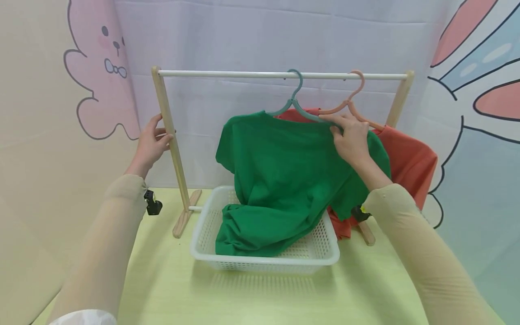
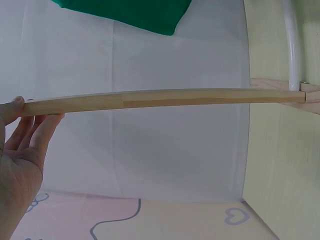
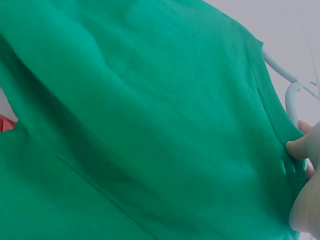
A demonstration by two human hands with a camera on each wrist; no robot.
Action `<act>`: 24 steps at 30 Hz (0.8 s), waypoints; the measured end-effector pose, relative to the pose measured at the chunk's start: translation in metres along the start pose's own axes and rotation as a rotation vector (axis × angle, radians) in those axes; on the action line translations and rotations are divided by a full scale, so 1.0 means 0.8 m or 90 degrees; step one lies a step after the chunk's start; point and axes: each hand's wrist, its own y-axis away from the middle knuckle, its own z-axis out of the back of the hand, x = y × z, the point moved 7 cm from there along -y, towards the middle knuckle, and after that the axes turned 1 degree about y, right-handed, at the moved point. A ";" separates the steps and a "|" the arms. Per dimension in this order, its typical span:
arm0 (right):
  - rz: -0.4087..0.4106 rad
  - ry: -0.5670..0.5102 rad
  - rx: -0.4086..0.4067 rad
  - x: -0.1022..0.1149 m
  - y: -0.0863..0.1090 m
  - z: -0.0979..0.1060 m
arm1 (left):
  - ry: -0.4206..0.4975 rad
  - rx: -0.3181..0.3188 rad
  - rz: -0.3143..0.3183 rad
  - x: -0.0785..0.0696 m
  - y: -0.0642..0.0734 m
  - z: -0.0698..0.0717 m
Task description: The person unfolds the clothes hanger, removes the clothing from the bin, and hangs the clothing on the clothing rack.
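Note:
A green T-shirt (image 1: 280, 158) hangs on a teal hanger (image 1: 292, 100), whose hook is over the white rail (image 1: 227, 74) of a small clothes rack. My right hand (image 1: 351, 136) pinches the shirt's neckline near the hanger's right arm; in the right wrist view, the thumb of the right hand (image 3: 306, 185) lies on the collar's edge. The shirt's lower part drapes into a white basket (image 1: 268, 260). My left hand (image 1: 150, 142) grips the rack's left wooden post (image 1: 170, 122), fingers on one side and thumb on the other, as the left wrist view shows.
An orange hanger (image 1: 348, 104) with a red T-shirt (image 1: 408, 162) hangs farther right on the rail, partly behind the green shirt. Wooden feet (image 1: 187, 214) carry the rack on a pale yellow table (image 1: 260, 300). A light curtain (image 1: 203, 36) hangs behind.

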 end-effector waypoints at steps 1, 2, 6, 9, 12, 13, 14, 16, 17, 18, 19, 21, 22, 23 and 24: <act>0.003 -0.005 -0.003 0.000 0.000 0.000 | 0.000 0.000 0.000 0.000 0.000 0.000; 0.005 -0.010 -0.005 0.000 0.000 -0.001 | 0.001 0.001 0.000 0.000 0.000 0.000; 0.016 -0.031 -0.007 0.001 0.003 -0.003 | 0.002 0.003 0.006 -0.001 0.002 0.001; 0.023 -0.041 -0.010 0.002 0.005 -0.003 | 0.003 0.006 0.010 -0.002 0.004 0.001; 0.025 -0.052 -0.015 0.002 0.005 -0.004 | 0.005 0.007 0.009 -0.003 0.004 0.001; 0.025 -0.055 -0.017 0.002 0.005 -0.005 | 0.008 0.007 0.008 -0.003 0.004 0.001; 0.026 -0.059 -0.018 0.002 0.005 -0.005 | 0.009 0.006 0.007 -0.003 0.003 0.001; 0.026 -0.064 -0.023 0.002 0.004 -0.007 | 0.006 0.005 0.006 -0.003 0.002 0.001; 0.025 -0.065 -0.025 0.002 0.004 -0.009 | 0.005 0.005 0.006 -0.003 0.002 0.001; 0.024 -0.064 -0.027 0.002 0.004 -0.010 | 0.005 0.006 0.006 -0.003 0.001 0.001; 0.022 -0.066 -0.025 0.003 0.004 -0.012 | 0.004 0.006 0.007 -0.002 0.000 0.001; 0.015 -0.069 -0.020 0.006 0.004 -0.017 | 0.004 0.006 0.008 -0.002 0.000 0.001; 0.011 -0.072 -0.018 0.008 0.003 -0.019 | 0.004 0.006 0.007 -0.002 0.000 0.001; 0.008 -0.073 -0.016 0.011 0.003 -0.022 | 0.003 0.006 0.007 -0.002 0.000 0.001; 0.006 -0.074 -0.015 0.013 0.002 -0.024 | 0.004 0.006 0.006 -0.002 0.000 0.001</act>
